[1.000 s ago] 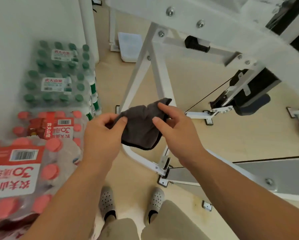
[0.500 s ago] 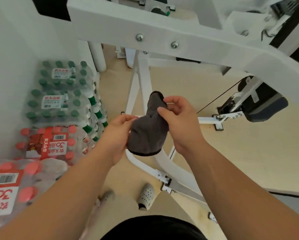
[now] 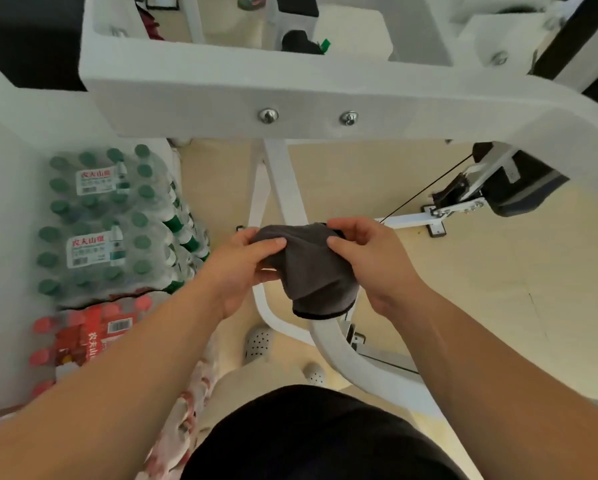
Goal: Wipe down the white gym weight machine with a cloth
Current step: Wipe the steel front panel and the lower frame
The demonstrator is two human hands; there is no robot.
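A dark grey cloth (image 3: pixel 311 271) hangs folded between both hands at the middle of the view. My left hand (image 3: pixel 245 268) pinches its left edge and my right hand (image 3: pixel 373 261) pinches its right edge. The white gym weight machine (image 3: pixel 325 98) fills the top of the view with a broad beam holding two bolts. Its slanted white legs (image 3: pixel 283 181) run down behind the cloth, and a curved white tube (image 3: pixel 359 362) passes under my right hand. The cloth is held in the air, apart from the frame.
Shrink-wrapped packs of green-capped bottles (image 3: pixel 107 220) and red-capped bottles (image 3: pixel 93 337) are stacked on the left against a white wall. A black cable (image 3: pixel 425 188) runs to a black padded part (image 3: pixel 519 188) at right. Beige floor lies beyond. My feet in grey perforated shoes (image 3: pixel 259 341) stand below.
The view has tilted up, bringing the machine's beam lower and larger in frame. Both hands have turned the cloth from bunched upright to spread sideways between them.
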